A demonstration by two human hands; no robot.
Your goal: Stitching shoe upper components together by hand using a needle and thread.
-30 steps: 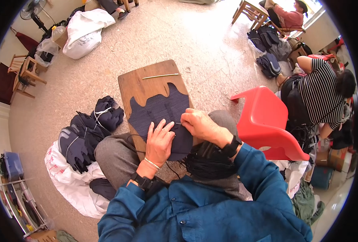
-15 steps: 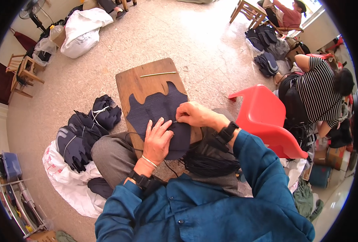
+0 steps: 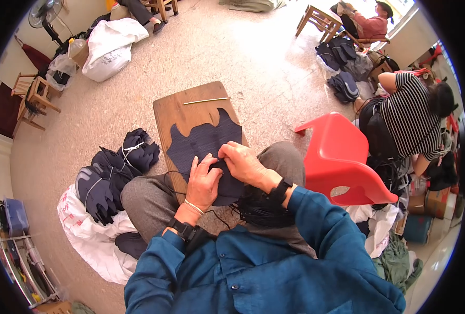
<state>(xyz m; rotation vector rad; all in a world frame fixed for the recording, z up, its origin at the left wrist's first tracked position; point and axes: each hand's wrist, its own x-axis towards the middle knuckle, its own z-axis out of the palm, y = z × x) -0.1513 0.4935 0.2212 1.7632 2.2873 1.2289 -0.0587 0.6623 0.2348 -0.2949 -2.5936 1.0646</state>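
A navy knit fabric piece [image 3: 203, 137] with a scalloped, pointed far edge, looking like a shoe upper, lies over a wooden bench top [image 3: 164, 107] in front of me. My left hand [image 3: 203, 184] is closed on its near part, fingers bent over the fabric. Beside it, my right hand [image 3: 243, 163] pinches at the fabric close to the left fingertips; whatever is between those fingers is too small to make out. Toward the bench's far end rests a thin pale rod [image 3: 205, 101]. A bundle of black cords [image 3: 261, 212] hangs over my lap, partly under my right forearm.
Tied bundles of navy pieces [image 3: 99, 188] lie on a white sack [image 3: 91, 243] at left. A red plastic chair [image 3: 337, 149] stands close on my right, with a person in a striped shirt [image 3: 413, 115] beyond. Another white sack [image 3: 109, 49] sits far left.
My right hand has moved left and slightly down, closer to the left hand, its forearm swinging inward. My left hand stays on the fabric. The whole view has shifted slightly.
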